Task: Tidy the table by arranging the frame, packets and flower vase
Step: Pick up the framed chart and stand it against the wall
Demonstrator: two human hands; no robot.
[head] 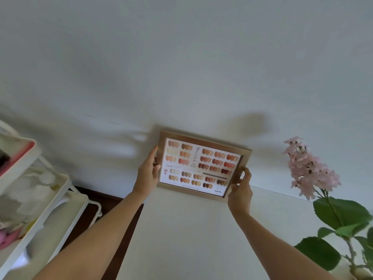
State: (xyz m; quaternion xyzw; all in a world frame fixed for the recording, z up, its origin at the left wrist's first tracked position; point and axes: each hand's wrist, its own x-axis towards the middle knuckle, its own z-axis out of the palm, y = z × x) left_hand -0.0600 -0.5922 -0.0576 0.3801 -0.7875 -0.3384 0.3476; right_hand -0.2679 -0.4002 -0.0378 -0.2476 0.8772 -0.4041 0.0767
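Note:
A wooden frame [201,166] with a chart of nail colour samples is held up in front of the white wall, above the far edge of the white table [201,239]. My left hand [148,173] grips its left side and my right hand [241,187] grips its lower right corner. The frame is tilted, its right end lower. Pink flowers with green leaves [310,170] rise at the right; the vase [361,274] is barely visible at the bottom right corner. No packets are in view.
A white tiered trolley [40,199] holding assorted items stands at the left, with dark floor [90,215] between it and the table. The white wall [181,67] fills the upper view.

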